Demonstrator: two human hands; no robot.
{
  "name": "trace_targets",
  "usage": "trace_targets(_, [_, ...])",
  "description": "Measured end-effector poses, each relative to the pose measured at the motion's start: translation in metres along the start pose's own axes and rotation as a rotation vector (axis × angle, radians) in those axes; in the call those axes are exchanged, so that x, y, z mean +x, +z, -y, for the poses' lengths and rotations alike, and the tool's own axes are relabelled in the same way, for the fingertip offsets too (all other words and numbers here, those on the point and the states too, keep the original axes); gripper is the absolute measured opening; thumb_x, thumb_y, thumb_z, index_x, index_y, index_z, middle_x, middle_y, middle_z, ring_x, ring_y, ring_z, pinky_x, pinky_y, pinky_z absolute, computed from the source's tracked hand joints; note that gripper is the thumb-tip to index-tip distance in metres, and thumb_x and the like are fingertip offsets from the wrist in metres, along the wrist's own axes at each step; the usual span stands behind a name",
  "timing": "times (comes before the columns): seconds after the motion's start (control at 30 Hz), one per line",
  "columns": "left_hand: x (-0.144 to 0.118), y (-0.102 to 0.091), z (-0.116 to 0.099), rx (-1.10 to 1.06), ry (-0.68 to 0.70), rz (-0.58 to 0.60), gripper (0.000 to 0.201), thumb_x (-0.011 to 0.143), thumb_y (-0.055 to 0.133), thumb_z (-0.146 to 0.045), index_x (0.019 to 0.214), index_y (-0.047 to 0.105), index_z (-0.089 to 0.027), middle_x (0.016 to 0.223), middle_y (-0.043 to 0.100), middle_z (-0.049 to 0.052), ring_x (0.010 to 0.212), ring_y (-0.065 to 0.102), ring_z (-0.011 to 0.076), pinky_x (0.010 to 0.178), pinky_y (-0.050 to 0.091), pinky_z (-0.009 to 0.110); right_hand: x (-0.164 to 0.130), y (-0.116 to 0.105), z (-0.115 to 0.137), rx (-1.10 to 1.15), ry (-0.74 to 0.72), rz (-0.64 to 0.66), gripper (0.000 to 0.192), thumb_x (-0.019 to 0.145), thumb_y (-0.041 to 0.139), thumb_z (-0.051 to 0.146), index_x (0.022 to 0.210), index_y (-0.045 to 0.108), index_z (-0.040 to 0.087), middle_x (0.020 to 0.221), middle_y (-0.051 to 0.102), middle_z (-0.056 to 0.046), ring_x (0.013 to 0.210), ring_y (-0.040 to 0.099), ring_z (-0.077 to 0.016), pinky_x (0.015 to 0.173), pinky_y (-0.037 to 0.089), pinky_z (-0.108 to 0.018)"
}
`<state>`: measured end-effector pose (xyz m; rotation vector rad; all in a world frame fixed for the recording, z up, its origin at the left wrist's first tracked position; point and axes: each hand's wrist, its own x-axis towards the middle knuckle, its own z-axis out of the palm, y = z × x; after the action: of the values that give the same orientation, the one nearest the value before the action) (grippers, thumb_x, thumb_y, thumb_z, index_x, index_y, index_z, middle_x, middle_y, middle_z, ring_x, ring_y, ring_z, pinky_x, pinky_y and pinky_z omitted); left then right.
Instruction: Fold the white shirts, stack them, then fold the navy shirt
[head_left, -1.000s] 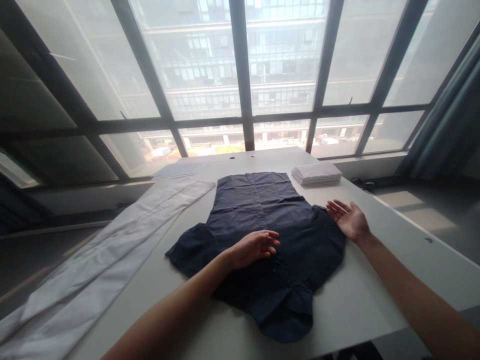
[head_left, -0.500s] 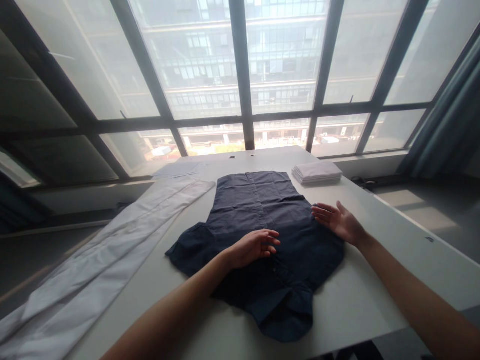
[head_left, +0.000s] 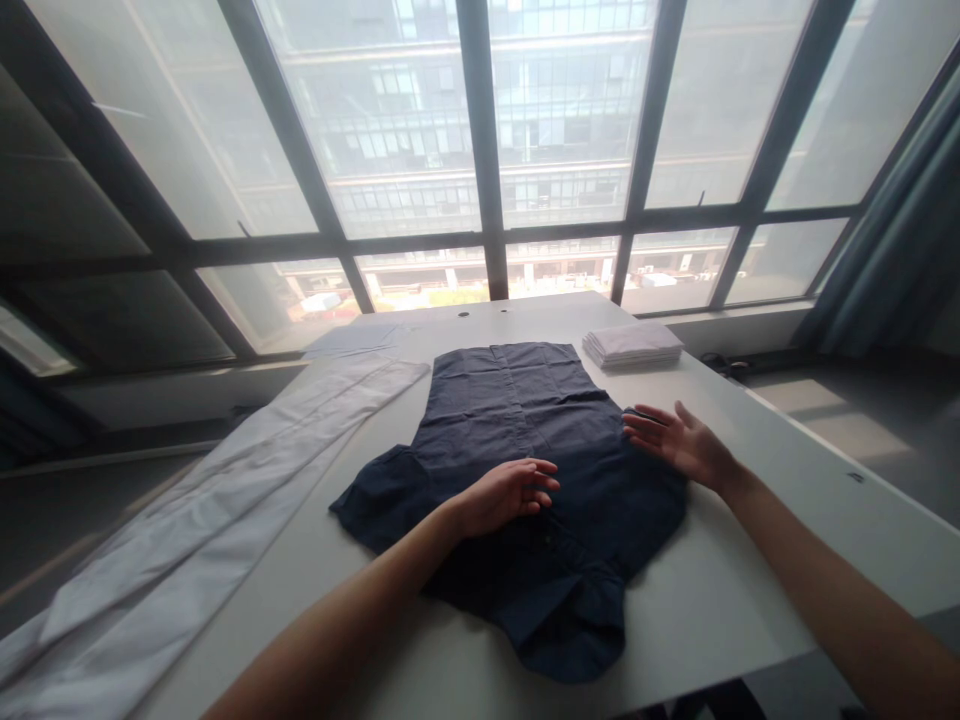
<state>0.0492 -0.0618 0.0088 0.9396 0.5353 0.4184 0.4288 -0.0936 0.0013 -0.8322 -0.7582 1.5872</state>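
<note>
A dark navy short-sleeved shirt (head_left: pixel 517 430) lies flat on the white table (head_left: pixel 750 610), collar end toward me. My left hand (head_left: pixel 506 492) rests palm down on the shirt's middle, fingers loosely curled, holding nothing. My right hand (head_left: pixel 679 440) lies at the shirt's right sleeve edge with fingers spread, touching the cloth and grasping nothing.
A long white cloth (head_left: pixel 225 500) runs along the table's left side and hangs off the near left. A stack of folded white fabric (head_left: pixel 634 345) sits at the far right. Behind the table are large windows; a blue curtain (head_left: pixel 892 250) hangs at the right.
My right hand has moved left from the bare table onto the shirt's right sleeve edge. My left hand has stayed in place.
</note>
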Motion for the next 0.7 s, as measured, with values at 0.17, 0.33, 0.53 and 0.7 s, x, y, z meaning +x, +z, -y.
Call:
trace_targets(0.17, [0.000, 0.000, 0.000, 0.002, 0.010, -0.002, 0.038, 0.088, 0.074, -0.036, 0.120, 0.069, -0.015, 0.112, 0.070, 0.012, 0.088, 0.068, 0.0174, 0.079, 0.050, 0.027, -0.012, 0.018, -0.003, -0.163, 0.247, 0.327, 0.061, 0.104, 0.029, 0.062, 0.143, 0.056, 0.023, 0.149, 0.056, -0.014, 0.128, 0.061, -0.0332, 0.112, 0.042, -0.059])
trace_targets(0.33, [0.000, 0.001, -0.001, 0.000, -0.001, -0.007, 0.037, 0.089, 0.073, -0.034, 0.120, 0.069, -0.015, 0.111, 0.070, 0.012, 0.087, 0.068, 0.0167, 0.078, 0.050, 0.027, 0.000, 0.001, -0.008, -0.130, 0.190, 0.177, 0.051, 0.106, 0.033, 0.053, 0.135, 0.060, 0.021, 0.137, 0.065, -0.014, 0.124, 0.064, -0.0273, 0.111, 0.046, -0.050])
trace_targets(0.53, [-0.001, 0.004, -0.003, 0.002, -0.003, -0.008, 0.035, 0.088, 0.073, -0.032, 0.119, 0.069, -0.015, 0.110, 0.070, 0.011, 0.086, 0.068, 0.0163, 0.078, 0.051, 0.027, 0.016, -0.029, -0.006, 0.033, -0.038, -0.143, 0.038, 0.107, 0.034, 0.033, 0.121, 0.066, 0.018, 0.114, 0.076, -0.014, 0.111, 0.071, -0.0230, 0.103, 0.056, -0.045])
trace_targets(0.7, [-0.001, 0.004, -0.002, 0.008, 0.005, -0.010, 0.035, 0.088, 0.074, -0.032, 0.118, 0.069, -0.015, 0.110, 0.070, 0.011, 0.086, 0.068, 0.0165, 0.077, 0.050, 0.026, 0.014, -0.032, -0.003, 0.062, -0.139, -0.212, 0.033, 0.105, 0.038, 0.031, 0.116, 0.068, 0.021, 0.112, 0.077, -0.011, 0.103, 0.073, -0.0227, 0.100, 0.058, -0.044])
